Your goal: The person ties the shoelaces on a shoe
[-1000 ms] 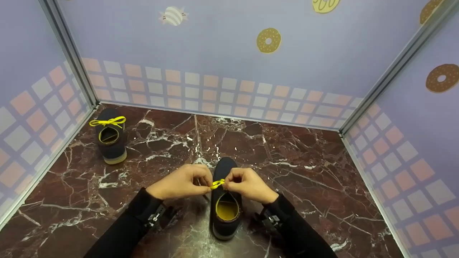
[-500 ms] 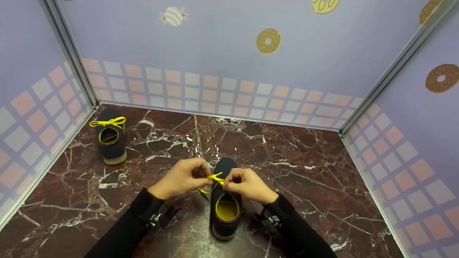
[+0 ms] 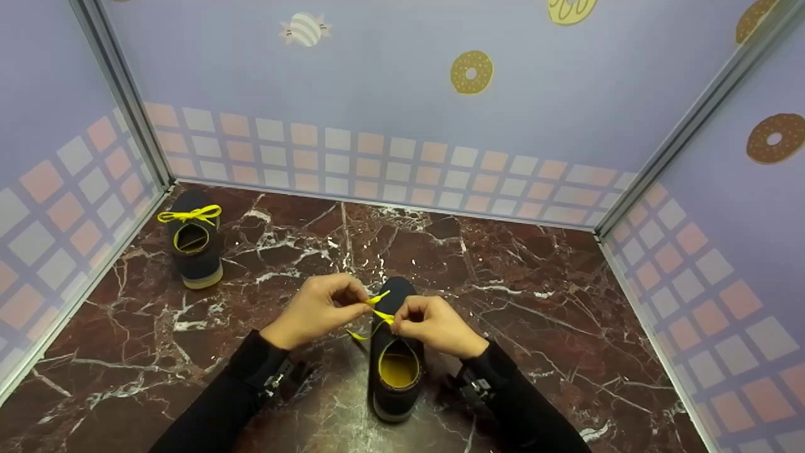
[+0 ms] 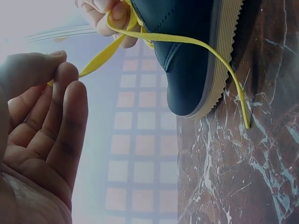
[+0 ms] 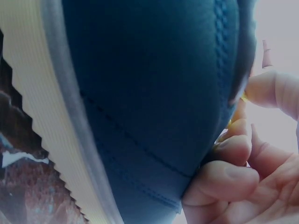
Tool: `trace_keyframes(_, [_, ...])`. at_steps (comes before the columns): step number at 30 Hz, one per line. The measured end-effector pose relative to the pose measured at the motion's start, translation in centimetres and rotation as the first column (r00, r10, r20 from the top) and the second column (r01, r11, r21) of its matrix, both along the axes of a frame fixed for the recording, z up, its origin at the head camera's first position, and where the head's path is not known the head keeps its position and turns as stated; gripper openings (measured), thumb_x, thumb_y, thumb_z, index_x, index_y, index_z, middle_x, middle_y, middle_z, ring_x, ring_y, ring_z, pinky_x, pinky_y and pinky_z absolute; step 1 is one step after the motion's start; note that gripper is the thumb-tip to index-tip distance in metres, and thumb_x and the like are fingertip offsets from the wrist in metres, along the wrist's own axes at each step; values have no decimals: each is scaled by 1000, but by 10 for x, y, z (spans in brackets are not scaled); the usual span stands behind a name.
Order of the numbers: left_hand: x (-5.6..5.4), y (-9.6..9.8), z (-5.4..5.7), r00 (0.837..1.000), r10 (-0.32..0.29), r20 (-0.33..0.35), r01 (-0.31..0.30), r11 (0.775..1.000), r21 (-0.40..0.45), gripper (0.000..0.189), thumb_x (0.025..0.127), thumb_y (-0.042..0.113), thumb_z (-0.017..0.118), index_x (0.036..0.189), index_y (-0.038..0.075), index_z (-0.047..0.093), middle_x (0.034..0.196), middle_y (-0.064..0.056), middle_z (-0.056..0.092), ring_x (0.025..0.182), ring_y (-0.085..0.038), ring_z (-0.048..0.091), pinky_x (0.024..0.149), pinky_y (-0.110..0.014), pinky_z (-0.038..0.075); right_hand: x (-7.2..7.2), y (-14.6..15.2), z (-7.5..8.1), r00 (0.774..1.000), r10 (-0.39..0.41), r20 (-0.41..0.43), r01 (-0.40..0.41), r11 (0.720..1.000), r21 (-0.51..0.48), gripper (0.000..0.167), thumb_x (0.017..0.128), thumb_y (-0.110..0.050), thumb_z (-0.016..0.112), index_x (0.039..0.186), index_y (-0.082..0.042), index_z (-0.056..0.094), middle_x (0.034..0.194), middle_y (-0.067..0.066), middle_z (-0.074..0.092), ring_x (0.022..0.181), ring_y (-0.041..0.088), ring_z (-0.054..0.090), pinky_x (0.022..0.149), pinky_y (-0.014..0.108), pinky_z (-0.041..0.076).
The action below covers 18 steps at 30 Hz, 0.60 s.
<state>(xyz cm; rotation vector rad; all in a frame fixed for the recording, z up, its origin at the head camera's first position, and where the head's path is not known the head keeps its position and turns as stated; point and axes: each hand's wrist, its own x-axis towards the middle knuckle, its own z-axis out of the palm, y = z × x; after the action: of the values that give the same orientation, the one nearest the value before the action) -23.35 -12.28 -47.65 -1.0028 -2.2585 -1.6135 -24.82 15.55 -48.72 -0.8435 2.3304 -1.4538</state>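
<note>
Where pale lilac panels printed with doughnuts and pink-and-white squares (image 3: 390,88) stand at nine, twelve and three o'clock, the floor between is dark red-brown, white-veined marble (image 3: 541,352). Navy shoe with yellow lining and pale ridged sole (image 3: 399,371) sits upright at six o'clock; toe to twelve, long axis six-to-twelve. Left hand (image 3: 317,311) and right hand (image 3: 443,327) each pinch its flat yellow lace (image 4: 187,40). Second navy shoe (image 3: 202,261), yellow bow (image 3: 188,215) tied, lies at ten o'clock from it.

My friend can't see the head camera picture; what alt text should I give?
A person's left hand and right hand pinch the yellow lace of a dark shoe on a marbled surface. Off to the left stands a second shoe with a yellow bow.
</note>
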Motion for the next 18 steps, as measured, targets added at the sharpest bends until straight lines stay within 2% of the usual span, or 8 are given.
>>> trace_keyframes(11, [0, -2, -1, 995, 82, -55, -83, 997, -5, 8, 98, 3, 84, 104, 7, 84, 94, -2, 81, 70, -19, 73, 64, -32, 64, 0, 1, 0, 1000, -3, -7, 3, 1000, 11, 9, 97, -15, 80, 96, -7, 79, 89, -7, 71, 78, 8, 62, 71, 21, 49])
trace_keyframes(15, [-1, -2, 0, 997, 82, -5, -82, 997, 13, 7, 100, 6, 83, 106, 9, 84, 97, -2, 82, 72, -18, 70, 64, -26, 59, 0, 1, 0, 1000, -8, -6, 9, 1000, 15, 7, 97, -15, 80, 94, -9, 79, 89, -8, 71, 79, 8, 63, 72, 22, 50])
trace_keyframes(18, [-1, -3, 1, 998, 27, 62, -32, 997, 72, 9, 100, 5, 82, 108, 9, 84, 109, -8, 82, 86, -19, 73, 68, -26, 61, -1, 1, 0, 1000, -12, -8, 12, 1000, 17, 6, 97, -15, 81, 93, -11, 79, 88, -8, 71, 79, 8, 63, 72, 22, 51])
